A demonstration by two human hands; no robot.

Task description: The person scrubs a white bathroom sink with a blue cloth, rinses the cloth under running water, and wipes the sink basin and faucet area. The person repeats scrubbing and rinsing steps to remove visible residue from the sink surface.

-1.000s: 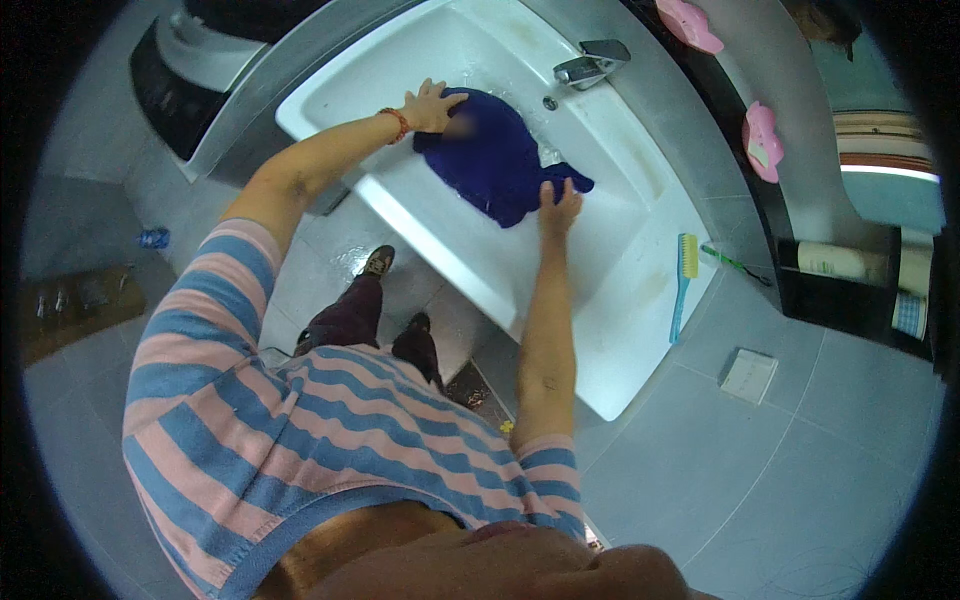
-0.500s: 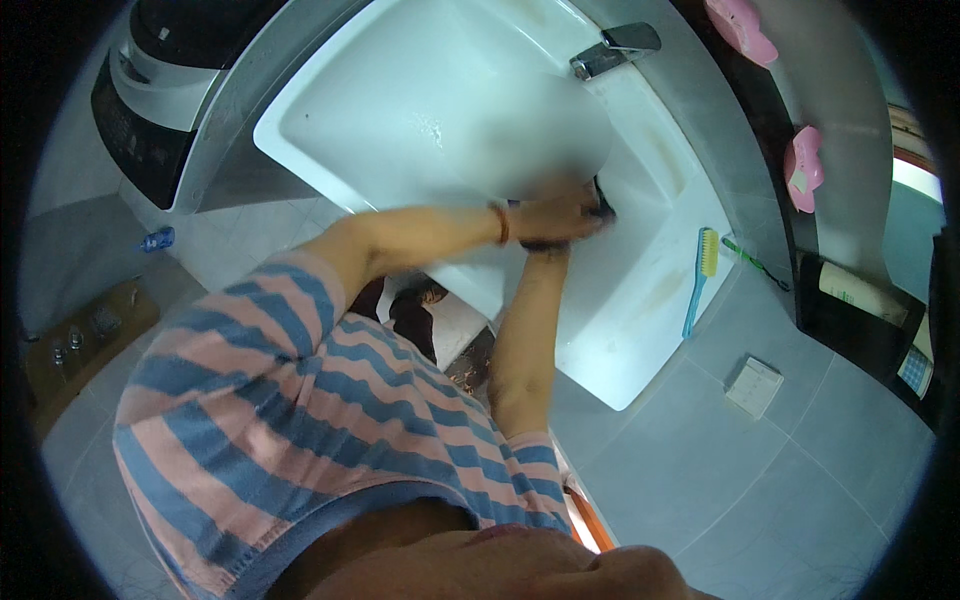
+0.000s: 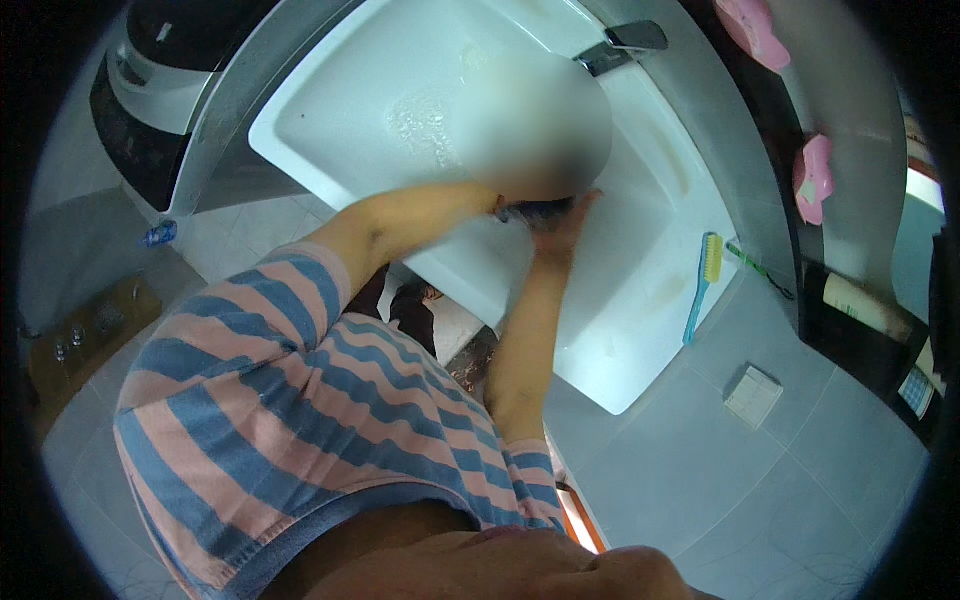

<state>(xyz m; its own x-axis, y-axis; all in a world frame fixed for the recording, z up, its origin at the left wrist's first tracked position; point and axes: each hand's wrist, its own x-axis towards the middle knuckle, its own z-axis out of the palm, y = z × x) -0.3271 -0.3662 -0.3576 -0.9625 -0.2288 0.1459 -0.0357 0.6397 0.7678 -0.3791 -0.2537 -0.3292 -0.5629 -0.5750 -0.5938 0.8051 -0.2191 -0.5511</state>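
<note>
A white sink (image 3: 640, 300) fills the upper middle of a grey-tiled bathroom, its tap (image 3: 620, 45) at 12 o'clock and a blue-and-yellow brush (image 3: 700, 285) on its rim at 3 o'clock. Both hands meet over the basin: the right hand (image 3: 560, 220) grasps a dark blue cloth (image 3: 535, 210), bunched in its grip; the left hand (image 3: 497, 205) is blurred, its grip impossible to tell. Both forearms reach upward from striped sleeves (image 3: 300, 380).

A single head-worn fisheye view looks steeply down from above the person's striped shoulder, close to the body. It faces a white sink (image 3: 640, 330) ahead, with tiled floor (image 3: 700, 480) below. Straight edges bend toward the dark round rim.
</note>
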